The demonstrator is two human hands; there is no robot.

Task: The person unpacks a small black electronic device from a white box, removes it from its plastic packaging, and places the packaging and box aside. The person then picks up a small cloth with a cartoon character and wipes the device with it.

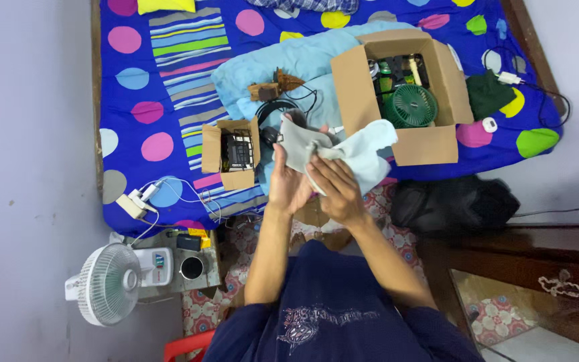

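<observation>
Left hand: my left hand (288, 184) is raised over the edge of the bed, fingers curled shut around the grey cloth (301, 142), which drapes over the top of it.
Right hand: my right hand (335, 188) lies just beside the left, fingers closed on the pale blue cloth (368, 149), pinching it near its lower end.
Where the cloths are: both hang in the air between my hands and the bedsheet (169, 80), touching each other, in front of the big cardboard box (397, 94).
Big box: open, flaps out, with a green fan (410, 106) and some bottles inside; what else it holds I cannot make out.
Small box: a smaller cardboard box (230, 153) sits open to the left of my hands, with dark items in it.
Around: a light blue blanket (283, 64) is bunched behind the boxes, a white desk fan (108, 285) stands on the floor to the left, and a black bag (454, 201) lies to the right.
Progress: I judge the work mid-way; the cloths are in hand but not folded or put down, and both boxes are open.
</observation>
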